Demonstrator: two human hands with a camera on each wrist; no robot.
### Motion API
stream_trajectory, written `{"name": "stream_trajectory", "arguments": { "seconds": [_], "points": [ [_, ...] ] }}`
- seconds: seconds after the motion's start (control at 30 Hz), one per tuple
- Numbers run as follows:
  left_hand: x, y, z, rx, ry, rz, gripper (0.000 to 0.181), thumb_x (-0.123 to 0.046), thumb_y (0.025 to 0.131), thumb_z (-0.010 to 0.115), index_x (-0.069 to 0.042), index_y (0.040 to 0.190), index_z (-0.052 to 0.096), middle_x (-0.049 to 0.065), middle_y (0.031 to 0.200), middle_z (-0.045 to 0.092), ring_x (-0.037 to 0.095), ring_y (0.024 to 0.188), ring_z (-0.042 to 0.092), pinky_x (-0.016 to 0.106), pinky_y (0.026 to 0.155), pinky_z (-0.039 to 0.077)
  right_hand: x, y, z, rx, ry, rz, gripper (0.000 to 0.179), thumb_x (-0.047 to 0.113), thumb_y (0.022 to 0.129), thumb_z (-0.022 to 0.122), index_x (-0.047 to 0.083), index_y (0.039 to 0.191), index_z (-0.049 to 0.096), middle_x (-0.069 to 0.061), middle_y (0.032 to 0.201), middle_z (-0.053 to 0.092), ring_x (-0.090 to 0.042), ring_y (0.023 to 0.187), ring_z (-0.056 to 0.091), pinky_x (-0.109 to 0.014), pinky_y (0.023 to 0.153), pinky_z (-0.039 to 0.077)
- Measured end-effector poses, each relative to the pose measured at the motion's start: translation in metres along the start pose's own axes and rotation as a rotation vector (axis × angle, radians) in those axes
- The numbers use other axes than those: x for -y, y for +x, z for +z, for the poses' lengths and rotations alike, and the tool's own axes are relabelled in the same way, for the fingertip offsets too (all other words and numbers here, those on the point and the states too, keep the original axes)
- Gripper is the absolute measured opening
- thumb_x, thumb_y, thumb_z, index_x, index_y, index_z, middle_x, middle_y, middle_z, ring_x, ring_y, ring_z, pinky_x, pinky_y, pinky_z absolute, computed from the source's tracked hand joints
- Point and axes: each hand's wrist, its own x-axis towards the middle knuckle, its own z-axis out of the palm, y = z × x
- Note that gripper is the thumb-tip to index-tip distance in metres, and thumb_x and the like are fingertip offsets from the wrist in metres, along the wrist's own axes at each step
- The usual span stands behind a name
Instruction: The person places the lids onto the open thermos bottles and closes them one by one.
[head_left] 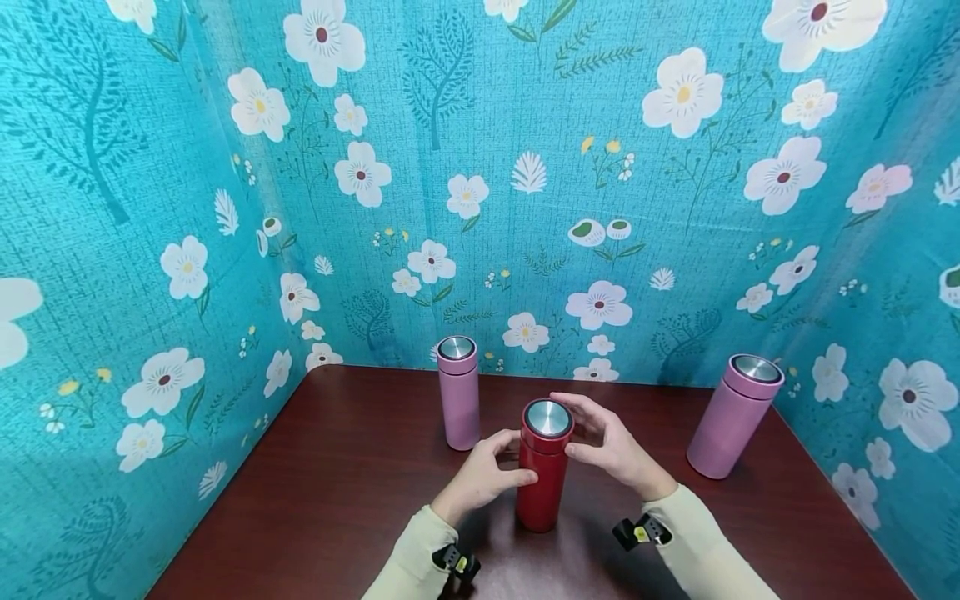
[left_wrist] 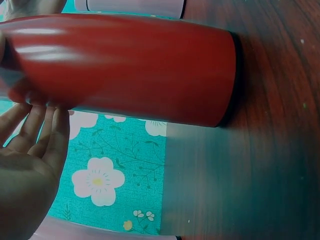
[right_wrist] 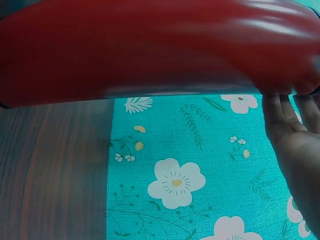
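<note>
A red vacuum flask [head_left: 542, 487] with a silver-topped lid [head_left: 547, 418] is upright at the middle front of the table. My left hand [head_left: 483, 479] grips its upper body from the left, thumb across the front and fingers behind. From the right, my right hand [head_left: 611, 442] holds it at the lid, with the thumb at the lid's lower edge. In the left wrist view, the red flask [left_wrist: 135, 70] fills the upper part, and the left hand's fingertips touch its side. The right hand [right_wrist: 300, 145] reaches the flask's far end in the right wrist view.
A pink flask [head_left: 459, 404] stands behind and left of the red one. Another pink flask [head_left: 731, 425] stands at the right side of the dark wooden table [head_left: 322, 483]. Blue flowered cloth [head_left: 480, 250] hangs around the back and sides.
</note>
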Motion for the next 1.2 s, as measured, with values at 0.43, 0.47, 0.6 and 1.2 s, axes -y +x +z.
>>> {"name": "stream_trajectory", "arguments": {
  "seconds": [0.43, 0.47, 0.6, 1.2],
  "points": [
    [0.034, 0.01, 0.003, -0.018, 0.004, -0.004, 0.049, -0.022, 0.082, 0.074, -0.013, 0.128, 0.057, 0.001, 0.114, 0.062, 0.02, 0.106, 0.056, 0.046, 0.091, 0.046, 0.001, 0.001, 0.002, -0.017, 0.071, 0.022, 0.064, 0.001, 0.079, 0.07, 0.0, 0.135, 0.037, -0.017, 0.128, 0.052, -0.023, 0.113, 0.055, -0.037, 0.088, 0.049],
    [0.036, 0.011, 0.003, -0.018, 0.006, -0.002, 0.049, -0.023, 0.082, 0.074, -0.015, 0.127, 0.057, 0.0, 0.114, 0.062, 0.018, 0.106, 0.057, 0.046, 0.091, 0.046, 0.001, 0.001, 0.002, -0.016, 0.069, 0.022, 0.064, 0.002, 0.08, 0.07, 0.0, 0.135, 0.037, -0.016, 0.128, 0.052, -0.022, 0.114, 0.055, -0.037, 0.088, 0.049],
    [0.039, 0.011, 0.002, -0.013, 0.013, 0.009, 0.05, -0.028, 0.082, 0.074, -0.016, 0.128, 0.056, -0.002, 0.115, 0.062, 0.017, 0.106, 0.057, 0.045, 0.09, 0.046, -0.002, 0.0, 0.0, -0.003, 0.068, 0.015, 0.064, 0.003, 0.082, 0.067, 0.0, 0.137, 0.035, -0.013, 0.131, 0.051, -0.022, 0.115, 0.054, -0.038, 0.088, 0.049],
    [0.02, 0.006, 0.0, 0.004, 0.002, -0.003, 0.049, -0.022, 0.083, 0.073, -0.011, 0.128, 0.056, 0.003, 0.115, 0.062, 0.02, 0.107, 0.056, 0.034, 0.089, 0.047, -0.005, 0.0, -0.002, -0.006, 0.096, 0.011, 0.055, 0.002, 0.084, 0.065, 0.001, 0.132, 0.038, -0.015, 0.126, 0.053, -0.024, 0.111, 0.056, -0.037, 0.086, 0.05]
  ]
}}
